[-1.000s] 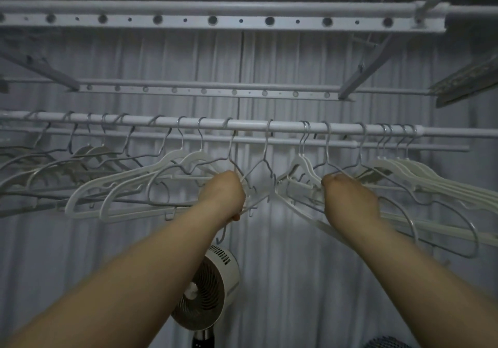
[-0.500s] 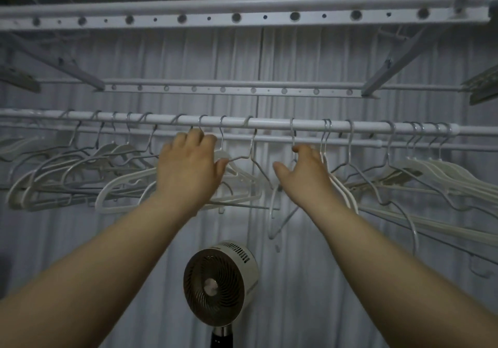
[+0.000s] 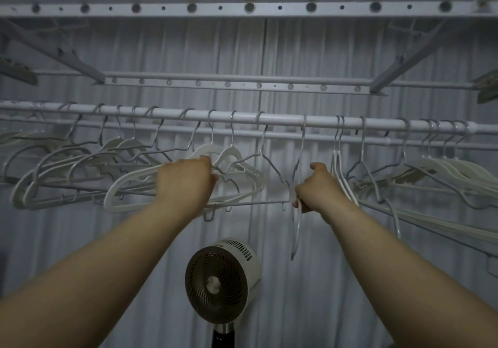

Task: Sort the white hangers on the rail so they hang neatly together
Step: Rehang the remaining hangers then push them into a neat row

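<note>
The left hand (image 3: 186, 183) hides its own fingers; the bottom edge crops the fan stand (image 3: 223, 335).

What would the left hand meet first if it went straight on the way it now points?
The left hand points up-right into the white plastic hangers at its fingertips; those come first. Beyond them, probably the curtain, though depth is unclear.

A white rail (image 3: 283, 119) runs across the middle of the frame, carrying white plastic hangers (image 3: 231, 152) and grey wire hangers (image 3: 362, 143) by their hooks, crowded at left and far right, sparser at centre.
</note>
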`<state>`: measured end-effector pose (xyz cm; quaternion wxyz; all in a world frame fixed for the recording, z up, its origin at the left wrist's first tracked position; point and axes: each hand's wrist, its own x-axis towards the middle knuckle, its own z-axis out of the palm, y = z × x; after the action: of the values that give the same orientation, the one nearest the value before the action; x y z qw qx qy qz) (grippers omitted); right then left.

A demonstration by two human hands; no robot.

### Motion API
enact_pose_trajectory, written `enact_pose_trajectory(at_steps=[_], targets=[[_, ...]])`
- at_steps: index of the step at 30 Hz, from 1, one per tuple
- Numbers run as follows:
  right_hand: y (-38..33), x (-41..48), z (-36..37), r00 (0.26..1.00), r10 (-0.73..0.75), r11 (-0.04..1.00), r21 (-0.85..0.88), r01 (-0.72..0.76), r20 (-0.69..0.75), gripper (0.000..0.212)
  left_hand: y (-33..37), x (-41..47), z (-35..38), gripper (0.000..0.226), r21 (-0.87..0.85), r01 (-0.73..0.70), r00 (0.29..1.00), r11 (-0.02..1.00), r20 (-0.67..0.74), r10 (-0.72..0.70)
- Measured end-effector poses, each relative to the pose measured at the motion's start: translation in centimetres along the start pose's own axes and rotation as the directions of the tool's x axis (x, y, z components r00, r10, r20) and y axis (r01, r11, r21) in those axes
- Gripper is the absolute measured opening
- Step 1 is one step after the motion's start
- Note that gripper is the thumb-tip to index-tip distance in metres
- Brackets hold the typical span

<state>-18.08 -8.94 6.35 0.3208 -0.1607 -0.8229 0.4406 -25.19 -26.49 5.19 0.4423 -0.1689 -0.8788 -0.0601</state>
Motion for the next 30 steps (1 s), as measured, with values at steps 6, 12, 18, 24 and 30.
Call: enact_pose_trajectory(at_steps=[6, 12, 18, 24, 30], targets=[[-0.3, -0.1, 0.1, 1.0, 0.001, 0.993, 0.12, -0.004, 0.03, 0.055, 0.2, 0.5, 0.5, 0.034, -0.248, 0.004, 0.996, 0.969, -0.089, -0.027], [-0.1, 0.3, 0.1, 1.0, -0.008, 1.0, 0.008, 0.008, 0.024, 0.058, -0.3, 1.5, 0.4, 0.034, -0.271, 0.008, 0.987, 0.963, -0.154, -0.052], [1.2, 1.3, -0.5, 0.999, -0.034, 0.999, 0.014, 0.034, -0.016, 0.054, 1.0, 3.6, -0.4, 0.029, -0.281, 0.041, 0.992, 0.959, -0.105, -0.073], [2.1, 1.9, -1.5, 0.999, -0.051, 0.998, 0.026, 0.051, -0.014, 0.052, 3.0, 5.1, -0.5, 0.028, -0.348, 0.066, 0.991, 0.935, -0.086, -0.101], [2.6, 2.2, -2.4, 0.998, -0.058, 0.998, 0.002, 0.058, 0.003, 0.054, 4.3, 5.8, -0.8, 0.027, -0.371, 0.078, 0.991, 0.925, -0.074, -0.113]])
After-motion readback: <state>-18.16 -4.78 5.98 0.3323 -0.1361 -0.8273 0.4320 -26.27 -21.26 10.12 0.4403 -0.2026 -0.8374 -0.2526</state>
